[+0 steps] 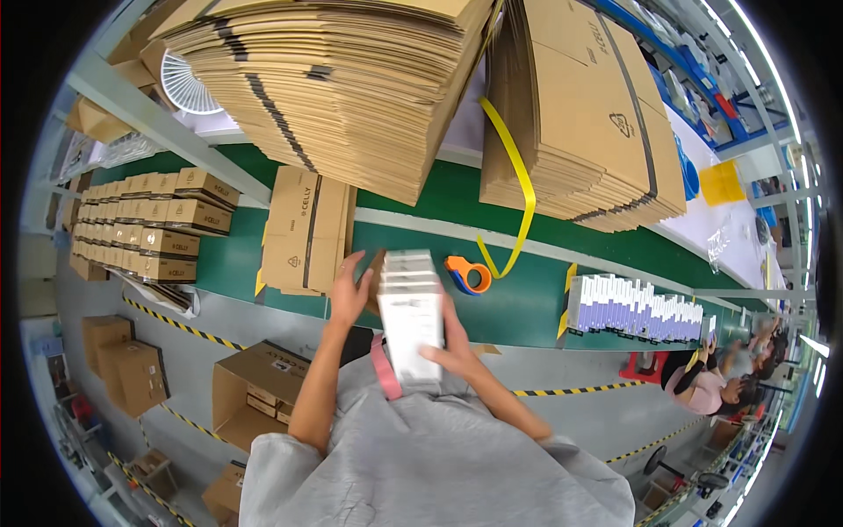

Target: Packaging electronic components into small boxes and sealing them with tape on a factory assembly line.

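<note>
A stack of white boxes stands in front of my body at the near edge of the green bench. My right hand grips the stack from its right side, thumb across the front. To the left of the stack, my left hand is raised with its fingers spread and nothing in it. Between that hand and the boxes shows a narrow brown cardboard piece, mostly hidden. An orange and blue ring-shaped tool lies on the bench, right of the boxes.
Flattened cartons lie left on the bench; tall bundles rise behind. A loose yellow strap hangs ahead. Small brown boxes are stacked far left, white-and-purple boxes right. An open carton sits lower left. People are at right.
</note>
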Demonstrator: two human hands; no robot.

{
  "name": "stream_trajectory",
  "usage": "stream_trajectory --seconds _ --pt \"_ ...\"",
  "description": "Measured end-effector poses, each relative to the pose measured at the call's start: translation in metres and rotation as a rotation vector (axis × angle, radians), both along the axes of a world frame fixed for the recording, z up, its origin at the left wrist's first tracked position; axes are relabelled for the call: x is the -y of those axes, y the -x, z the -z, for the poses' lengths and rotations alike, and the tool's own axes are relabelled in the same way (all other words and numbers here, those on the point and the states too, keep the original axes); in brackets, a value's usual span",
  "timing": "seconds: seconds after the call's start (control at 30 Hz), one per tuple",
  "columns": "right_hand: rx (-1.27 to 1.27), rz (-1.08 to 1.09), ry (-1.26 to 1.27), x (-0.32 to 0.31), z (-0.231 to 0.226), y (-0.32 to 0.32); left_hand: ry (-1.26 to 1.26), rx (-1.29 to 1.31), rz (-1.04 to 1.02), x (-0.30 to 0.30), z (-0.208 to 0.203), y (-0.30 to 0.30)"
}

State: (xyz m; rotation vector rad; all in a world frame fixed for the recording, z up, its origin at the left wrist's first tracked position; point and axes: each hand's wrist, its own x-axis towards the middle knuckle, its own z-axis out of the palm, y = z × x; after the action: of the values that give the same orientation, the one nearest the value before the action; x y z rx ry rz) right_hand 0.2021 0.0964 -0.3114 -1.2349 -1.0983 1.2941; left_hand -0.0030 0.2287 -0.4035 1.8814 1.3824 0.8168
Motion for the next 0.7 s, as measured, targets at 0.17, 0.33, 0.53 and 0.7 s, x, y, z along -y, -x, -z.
stream_trajectory --seconds 0.17,0.33,0.53,0.7 --pt "0.682 0.031 -0.282 -0.05 0.048 0.028 -0.019 0.013 0.257 0.009 0.082 0.037" --pt "1.116 -0.118 -0.275 -0.033 0.079 0.011 0.338 -0.225 0.148 0.002 0.07 0.041" --pt "1.188 -0.215 -0.221 -0.018 0.101 0.003 0.287 -0.096 0.161 0.005 0.066 0.041" --pt "1.389 -0.474 -0.233 -0.011 0.137 -0.003 0.331 -0.115 0.164 0.007 0.074 0.04"
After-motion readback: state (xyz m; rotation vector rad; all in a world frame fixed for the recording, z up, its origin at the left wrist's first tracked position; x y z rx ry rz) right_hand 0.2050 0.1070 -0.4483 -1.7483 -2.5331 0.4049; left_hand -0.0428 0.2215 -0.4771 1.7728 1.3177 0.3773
